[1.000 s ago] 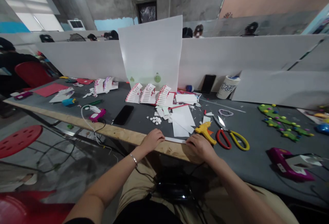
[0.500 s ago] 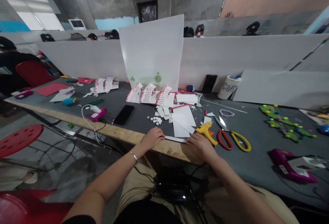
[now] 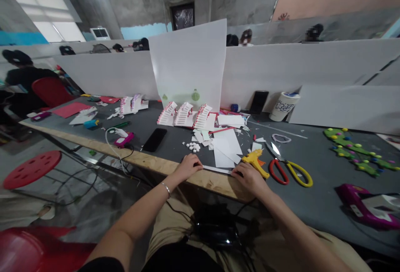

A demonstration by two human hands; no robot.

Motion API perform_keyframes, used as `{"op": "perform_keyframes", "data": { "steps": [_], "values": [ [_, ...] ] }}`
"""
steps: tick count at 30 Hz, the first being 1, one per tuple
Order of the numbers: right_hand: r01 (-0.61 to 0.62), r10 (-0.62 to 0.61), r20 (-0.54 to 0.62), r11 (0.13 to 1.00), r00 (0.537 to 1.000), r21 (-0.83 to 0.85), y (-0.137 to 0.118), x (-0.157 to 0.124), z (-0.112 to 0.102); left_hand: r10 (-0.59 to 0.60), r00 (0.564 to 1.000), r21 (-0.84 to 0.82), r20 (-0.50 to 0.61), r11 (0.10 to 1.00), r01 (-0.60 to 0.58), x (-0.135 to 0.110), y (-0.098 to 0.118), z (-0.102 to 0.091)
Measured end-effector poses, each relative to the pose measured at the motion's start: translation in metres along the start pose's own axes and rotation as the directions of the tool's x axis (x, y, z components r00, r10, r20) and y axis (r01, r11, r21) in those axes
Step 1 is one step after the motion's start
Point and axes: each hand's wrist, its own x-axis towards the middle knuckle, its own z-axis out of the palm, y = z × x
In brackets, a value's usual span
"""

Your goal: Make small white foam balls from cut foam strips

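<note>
A narrow white paper strip (image 3: 216,169) lies along the wooden front edge of the table. My left hand (image 3: 187,166) pinches its left end with curled fingers. The right end is held the same way by my right hand (image 3: 250,177), also closed. Just behind the strip lie loose white paper sheets (image 3: 226,145) and a cluster of small white beads (image 3: 193,146). A yellow glue gun (image 3: 255,162) rests right beside my right hand.
Red-and-yellow scissors (image 3: 289,168) lie right of the glue gun. A black phone (image 3: 154,139) and a pink glue gun (image 3: 123,138) sit to the left. Folded red-and-white paper pieces (image 3: 184,114) stand before an upright white board (image 3: 189,63). A paper cup (image 3: 283,106), green felt shapes (image 3: 359,150), red stool (image 3: 31,168).
Both hands stay on the strip's ends. The view has shifted slightly, so everything sits a little further right and up in the picture.
</note>
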Motion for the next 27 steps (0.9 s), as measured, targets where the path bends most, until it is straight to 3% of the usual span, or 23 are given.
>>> {"op": "perform_keyframes", "data": {
  "steps": [17, 20, 24, 27],
  "values": [
    [-0.164, 0.163, -0.011, 0.986, 0.987, -0.036, 0.013, 0.013, 0.014, -0.187, 0.982, 0.062, 0.031, 0.981, 0.184, 0.011, 0.011, 0.000],
    [-0.107, 0.108, 0.016, 0.994, 0.994, -0.037, 0.005, 0.014, 0.010, -0.218, 0.975, 0.073, 0.030, 0.974, 0.216, 0.012, 0.015, 0.000],
    [0.070, -0.063, 0.138, 0.996, 0.988, -0.048, -0.018, 0.015, 0.005, -0.203, 0.979, 0.079, 0.022, 0.976, 0.201, 0.010, 0.031, 0.000],
    [0.153, -0.128, 0.220, 0.983, 0.967, -0.101, -0.031, 0.015, 0.004, -0.177, 0.983, 0.104, -0.047, 0.978, 0.181, -0.010, 0.031, -0.008]
  ]
}}
